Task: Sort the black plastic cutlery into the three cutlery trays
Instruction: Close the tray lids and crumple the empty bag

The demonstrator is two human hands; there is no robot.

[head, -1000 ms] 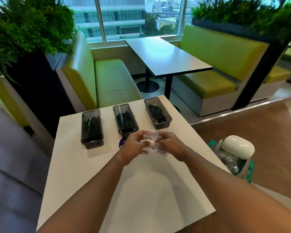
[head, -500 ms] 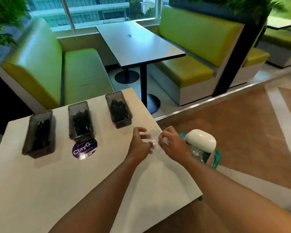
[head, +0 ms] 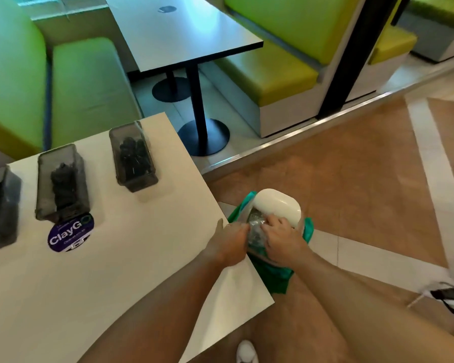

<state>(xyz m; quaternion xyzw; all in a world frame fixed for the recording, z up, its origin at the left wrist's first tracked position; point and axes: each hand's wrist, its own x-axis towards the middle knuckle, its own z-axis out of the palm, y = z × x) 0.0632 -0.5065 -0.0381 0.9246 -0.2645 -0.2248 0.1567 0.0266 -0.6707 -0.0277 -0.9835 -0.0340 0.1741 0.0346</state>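
Well, the white counter (head: 116, 284) takes up the lower left of what I see, with its near corner pointing toward five o'clock. Beyond it at twelve o'clock stands a dark table (head: 178, 30), set between a green bench at ten o'clock (head: 84, 82) and another green bench at one o'clock (head: 270, 72). On the floor just beside the counter's right edge is a bin (head: 277, 206) with a rounded white lid, and a green liner (head: 275, 279) hangs out of it toward six o'clock.

Three smoky trays sit in a row along the counter's far side. The right tray (head: 139, 183) is at eleven o'clock from my hands and the middle tray (head: 43, 184) is at ten o'clock. The left tray (head: 12, 218) is at nine o'clock and is cut off by the edge of view. Each holds a heap of black cutlery (head: 134, 158), too blurred for me to tell forks from spoons or knives.

Both my hands are past the counter's edge, over the mouth of the bin. My right hand (head: 283, 237) has its fingers curled down into a wad of crumpled clear plastic (head: 256, 231) and grips it. My left hand (head: 230, 241) meets the same wad from nine o'clock, thumb out toward eleven o'clock. I cannot tell whether it is gripping or only touching.

A round purple sticker (head: 71, 233) reading ClayG lies at six o'clock from the middle tray, right against its near end. A white shoe (head: 247, 352) shows at six o'clock.
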